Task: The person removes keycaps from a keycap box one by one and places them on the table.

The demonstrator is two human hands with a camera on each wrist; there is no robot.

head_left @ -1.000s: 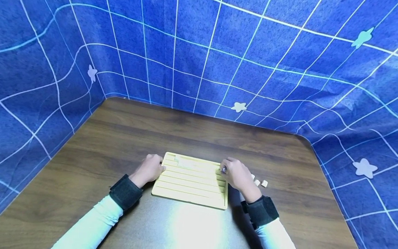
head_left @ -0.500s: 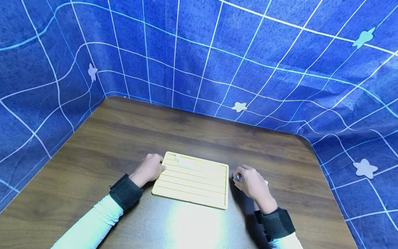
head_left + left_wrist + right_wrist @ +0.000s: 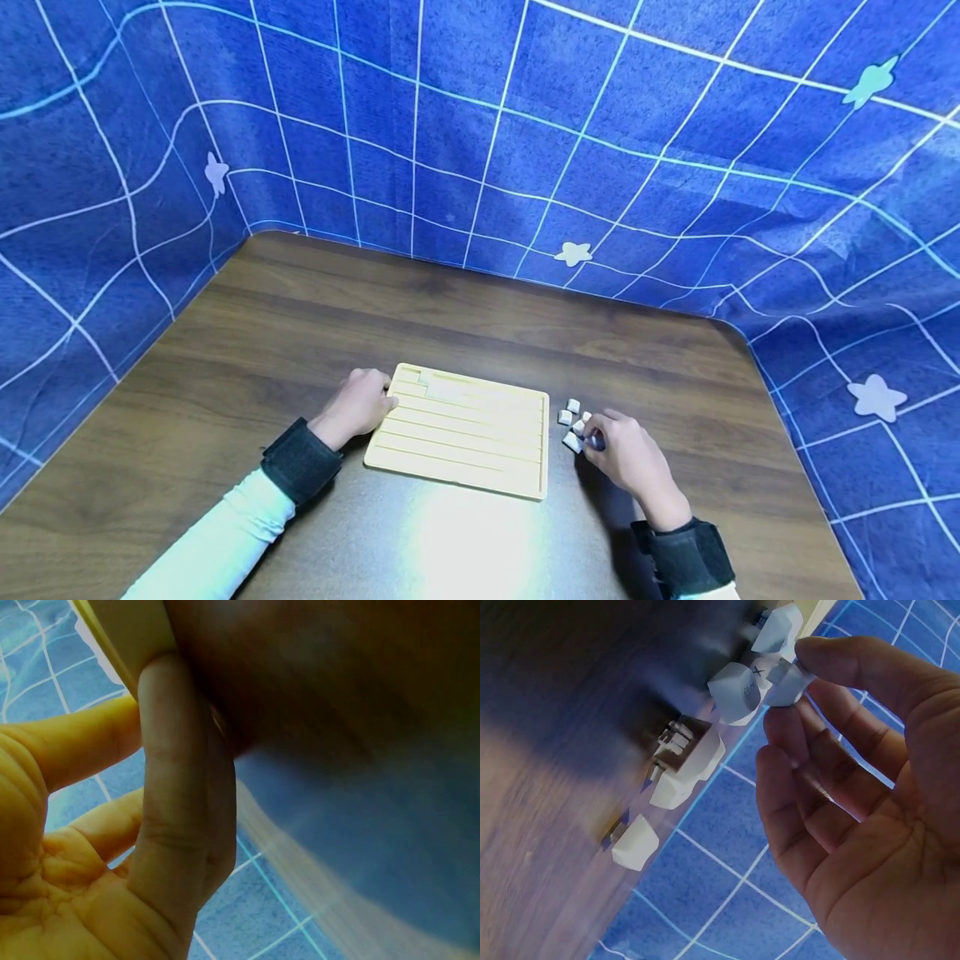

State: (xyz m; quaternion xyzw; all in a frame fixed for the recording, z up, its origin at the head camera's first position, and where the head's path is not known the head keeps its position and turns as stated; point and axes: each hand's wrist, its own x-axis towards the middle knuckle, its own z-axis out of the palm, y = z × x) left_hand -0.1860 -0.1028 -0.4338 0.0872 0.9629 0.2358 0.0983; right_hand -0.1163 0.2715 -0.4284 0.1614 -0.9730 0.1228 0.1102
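A shallow yellow tray (image 3: pixel 457 442) with long parallel ridges lies on the table. My left hand (image 3: pixel 358 402) holds its left edge. In the left wrist view, thumb and finger pinch the tray's corner (image 3: pixel 139 637). Pale pieces with a greenish outline (image 3: pixel 442 387) fill part of the upper left rows; glare blurs them. Right of the tray, my right hand (image 3: pixel 632 454) pinches a white keycap (image 3: pixel 786 686) between thumb and finger. Several loose white keycaps (image 3: pixel 566 417) lie beside its fingertips. One close keycap (image 3: pixel 735 691) bears a dark mark, and another (image 3: pixel 694 746) shows its stem underside.
The brown wooden table (image 3: pixel 480 317) stretches around the tray, with a bright glare patch at the front. A blue cloth (image 3: pixel 450 133) with a white grid and star shapes rises behind the table and along both sides.
My right hand has moved from over the tray's right edge outward to the loose keycaps, which now show more on its left side. The left hand stays on the tray.
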